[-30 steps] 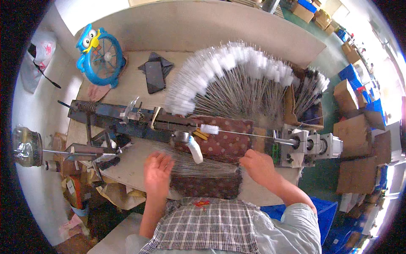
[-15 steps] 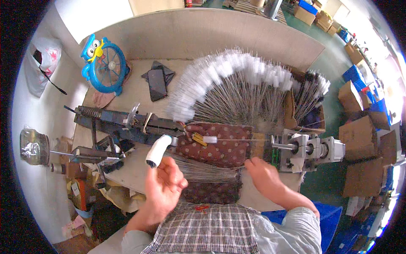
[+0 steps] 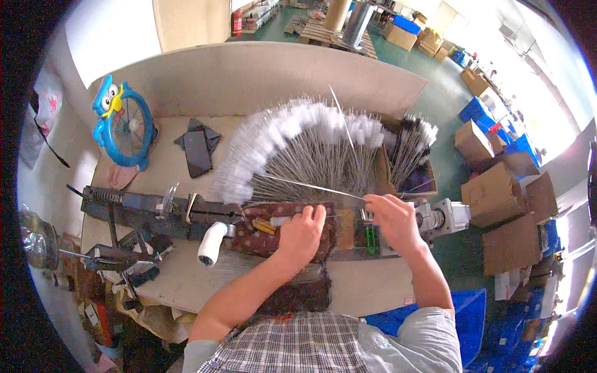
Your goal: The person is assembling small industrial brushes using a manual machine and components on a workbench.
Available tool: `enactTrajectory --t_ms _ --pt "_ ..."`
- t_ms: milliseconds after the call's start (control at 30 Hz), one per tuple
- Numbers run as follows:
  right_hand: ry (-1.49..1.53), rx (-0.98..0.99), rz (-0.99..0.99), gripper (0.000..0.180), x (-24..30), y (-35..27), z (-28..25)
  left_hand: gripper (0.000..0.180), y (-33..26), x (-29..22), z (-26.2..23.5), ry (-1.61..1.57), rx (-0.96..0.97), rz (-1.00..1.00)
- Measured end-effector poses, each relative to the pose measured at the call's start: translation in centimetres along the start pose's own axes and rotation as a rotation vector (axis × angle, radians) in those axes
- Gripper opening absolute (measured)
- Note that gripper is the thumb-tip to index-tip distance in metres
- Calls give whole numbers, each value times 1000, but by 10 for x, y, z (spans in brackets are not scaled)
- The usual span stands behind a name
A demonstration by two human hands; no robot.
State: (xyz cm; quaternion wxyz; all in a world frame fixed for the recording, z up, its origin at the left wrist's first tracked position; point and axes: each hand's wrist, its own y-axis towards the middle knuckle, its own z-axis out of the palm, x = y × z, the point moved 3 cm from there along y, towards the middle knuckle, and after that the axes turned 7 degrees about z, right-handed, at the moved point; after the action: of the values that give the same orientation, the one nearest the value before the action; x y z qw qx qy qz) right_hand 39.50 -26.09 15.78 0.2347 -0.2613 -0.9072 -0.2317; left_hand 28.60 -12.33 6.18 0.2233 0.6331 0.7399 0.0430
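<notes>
My left hand (image 3: 303,233) is closed over the brown polka-dot cloth (image 3: 245,239), its fingers curled at the stem of a small white wire-stemmed brush (image 3: 280,221). That stem runs rightward from under the fingers. In my closed right hand (image 3: 393,222), near the motor end of the bench machine, is a thin metal wire (image 3: 311,185) pointing left, across the stems of the finished-looking brushes (image 3: 311,124) fanned out behind. Beside the brush lies a yellow piece (image 3: 264,226), and left of it the white crank handle (image 3: 212,244) stands free of both hands.
A dark machine rail (image 3: 140,208) spans the left; a silver motor unit (image 3: 444,216) sits at the right. Behind are a phone (image 3: 198,152), a blue cartoon fan (image 3: 127,127) and a carton (image 3: 413,180) of dark-and-white brushes. A low partition (image 3: 261,78) edges the table.
My left hand has left the area by the white crank handle and moved right onto the brush stem. My right hand has risen and now holds a wire. The view has shifted.
</notes>
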Motion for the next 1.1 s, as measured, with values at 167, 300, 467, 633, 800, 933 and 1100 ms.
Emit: enactTrajectory --t_ms 167,300,467,633,800,933,1100 --pt "74 -35 45 27 -20 10 19 9 5 19 20 178 6 80" --pt "-31 149 76 16 -34 13 29 8 25 39 -4 298 -44 85" --pt "16 269 -45 10 -8 23 34 20 11 72 -13 384 -104 -47" --pt "231 258 -395 11 49 45 85 28 -68 42 -28 -89 -186 -129" --pt "243 187 -436 10 82 57 137 22 -125 50 -45 -557 -159 -517" --pt "81 137 -392 9 100 57 151 31 -162 96 -45 -1335 -473 -988" --pt "-49 127 -350 10 105 56 152 45 -116 76 -82 -1777 -654 -1032"
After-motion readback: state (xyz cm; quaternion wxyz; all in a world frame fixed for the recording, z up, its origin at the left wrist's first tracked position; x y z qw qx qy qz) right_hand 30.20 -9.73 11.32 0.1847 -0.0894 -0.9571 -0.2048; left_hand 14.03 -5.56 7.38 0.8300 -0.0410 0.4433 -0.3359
